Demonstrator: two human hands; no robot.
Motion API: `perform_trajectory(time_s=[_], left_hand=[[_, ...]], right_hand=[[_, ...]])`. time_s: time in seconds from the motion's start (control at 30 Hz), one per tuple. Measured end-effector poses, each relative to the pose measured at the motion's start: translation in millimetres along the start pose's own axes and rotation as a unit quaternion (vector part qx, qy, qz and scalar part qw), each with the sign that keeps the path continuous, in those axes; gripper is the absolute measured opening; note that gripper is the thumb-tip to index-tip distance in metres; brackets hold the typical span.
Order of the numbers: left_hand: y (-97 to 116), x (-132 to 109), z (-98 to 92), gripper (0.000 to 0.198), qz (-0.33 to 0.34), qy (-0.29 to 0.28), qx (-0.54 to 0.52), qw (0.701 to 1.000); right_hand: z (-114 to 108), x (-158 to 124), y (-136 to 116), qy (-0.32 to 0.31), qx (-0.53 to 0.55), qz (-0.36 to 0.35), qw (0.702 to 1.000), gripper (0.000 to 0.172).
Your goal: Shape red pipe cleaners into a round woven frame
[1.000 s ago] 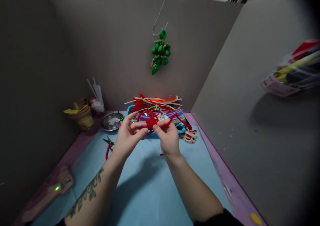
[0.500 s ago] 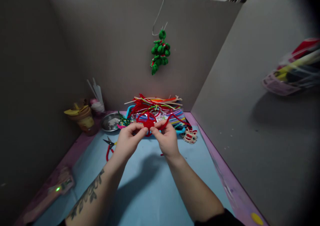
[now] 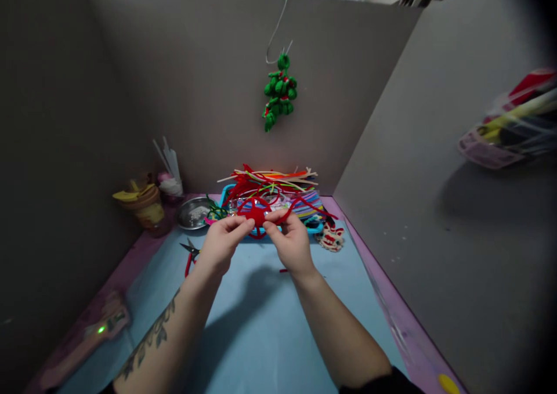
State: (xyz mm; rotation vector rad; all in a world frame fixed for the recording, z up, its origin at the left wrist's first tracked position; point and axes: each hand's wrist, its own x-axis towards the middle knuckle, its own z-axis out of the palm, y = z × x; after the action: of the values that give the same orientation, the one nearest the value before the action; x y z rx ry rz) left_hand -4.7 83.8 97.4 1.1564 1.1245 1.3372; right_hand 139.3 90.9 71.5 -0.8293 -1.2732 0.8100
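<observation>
A round red pipe cleaner piece [image 3: 256, 210], with spokes running from a dense middle to a ring, is held up above the blue mat. My left hand [image 3: 224, 237] pinches its left lower side between thumb and fingers. On its right side my right hand [image 3: 289, 240] is closed, thumb and fingertips together. From the right hand a loose red pipe cleaner strand [image 3: 315, 206] bends up and runs off to the right. The fingers hide part of the ring, and the exact grip of the right fingertips cannot be made out.
Behind the hands a blue basket [image 3: 225, 192] holds several coloured pipe cleaners [image 3: 270, 179]. Red-handled scissors [image 3: 190, 253], a metal dish [image 3: 191, 213] and a flower pot [image 3: 148, 208] stand left. A beige-and-red ornament [image 3: 331, 237] lies right; a glue gun [image 3: 98, 339] front left. A green ornament [image 3: 279, 92] hangs above.
The thumbs have parted slightly, the left one shifting left, so more of the red middle shows. The loose strand now stretches further out to the right.
</observation>
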Motion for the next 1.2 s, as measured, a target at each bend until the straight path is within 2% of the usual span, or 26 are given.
perform_trajectory(time_s=[0.1, 0.23, 0.53, 0.63, 0.77, 0.83, 1.0, 1.07, 1.13, 1.2], left_hand=[[-0.1, 1.0, -1.9, 0.031, 0.009, 0.016, 0.012, 1.0], [2.1, 2.7, -5.6, 0.03, 0.028, 0.041, 0.029, 0.998], [-3.5, 13.1, -19.2, 0.032, 0.044, 0.087, 0.056, 0.994], [-6.1, 16.8, -23.9, 0.033, 0.035, 0.084, 0.047, 0.995], [-7.3, 20.4, -23.9, 0.036, -0.02, 0.04, 0.002, 0.999], [-8.6, 22.3, -23.4, 0.04, -0.048, 0.012, -0.02, 0.999], [-14.9, 26.8, -26.5, 0.046, -0.094, -0.029, -0.071, 0.993], [-16.6, 27.7, -27.7, 0.047, -0.097, -0.033, -0.078, 0.992], [-17.3, 28.1, -27.8, 0.048, -0.099, -0.035, -0.08, 0.991], [-17.2, 28.2, -27.4, 0.048, -0.1, -0.037, -0.082, 0.991]], right_hand=[[0.4, 1.5, -1.2, -0.002, 0.048, -0.006, 0.999, 0.011], [-2.9, 8.5, -1.1, 0.065, 0.146, 0.034, 0.987, 0.022], [-34.5, 31.4, 5.3, 0.136, 0.278, 0.128, 0.942, 0.029], [-43.5, 36.1, 8.8, 0.183, 0.216, 0.1, 0.954, 0.031], [-47.4, 32.7, 4.7, 0.232, 0.006, -0.036, 0.972, 0.027], [-47.2, 28.8, 1.5, 0.206, -0.05, -0.074, 0.975, 0.024], [-49.0, 24.4, -1.2, 0.089, 0.033, -0.075, 0.993, 0.029], [-51.0, 24.0, -5.4, 0.045, 0.018, -0.095, 0.994, 0.026], [-52.2, 23.2, -12.9, -0.029, -0.039, -0.137, 0.989, 0.023], [-51.4, 21.8, -20.4, -0.123, -0.115, -0.184, 0.968, 0.021]])
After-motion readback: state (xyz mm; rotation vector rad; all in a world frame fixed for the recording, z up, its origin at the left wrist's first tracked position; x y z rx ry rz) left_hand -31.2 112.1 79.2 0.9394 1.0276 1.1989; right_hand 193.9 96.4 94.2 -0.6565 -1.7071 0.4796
